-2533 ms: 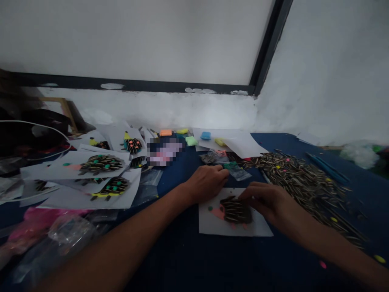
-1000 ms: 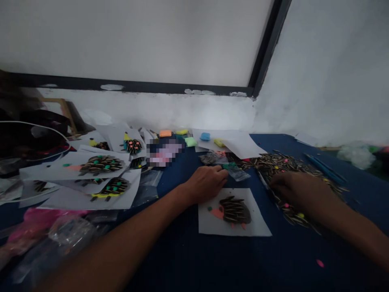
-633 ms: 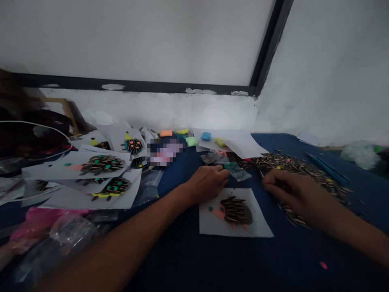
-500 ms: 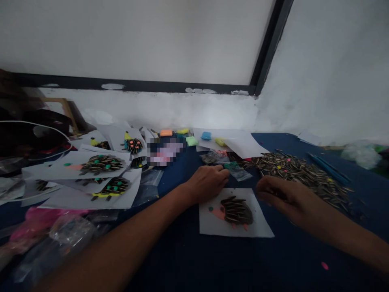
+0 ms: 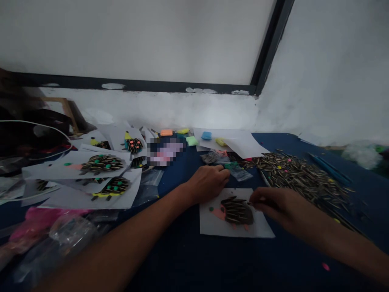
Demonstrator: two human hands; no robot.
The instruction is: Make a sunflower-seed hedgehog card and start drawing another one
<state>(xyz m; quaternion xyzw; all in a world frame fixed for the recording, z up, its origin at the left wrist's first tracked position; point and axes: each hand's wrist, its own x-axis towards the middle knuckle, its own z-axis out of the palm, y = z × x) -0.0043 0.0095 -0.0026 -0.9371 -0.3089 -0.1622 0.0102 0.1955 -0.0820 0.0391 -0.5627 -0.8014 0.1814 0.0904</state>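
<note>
Brown and pink, a hedgehog figure [image 5: 248, 217] is lying on a white sheet [image 5: 212, 228] on the blue tabletop [image 5: 182, 253], its front half being covered by striped seeds [image 5: 233, 210], its rear being left bare. Beside that rear, the fingertips of the right hand [image 5: 275, 202] are being pinched together, apparently on one seed, barely showing. The right hand is being brought across from the seed pile [image 5: 304, 178], so attention is seemingly being shifted from picking to placing. The sheet's top edge is being covered by the left hand [image 5: 209, 183]; its fingers are being curled under, and whether anything is being gripped cannot be told. Farther out, part of the pile is being hidden by the right arm, stacked sheets [image 5: 54, 172] are being overlapped, and a pixelated item [image 5: 166, 153] is being obscured.
</note>
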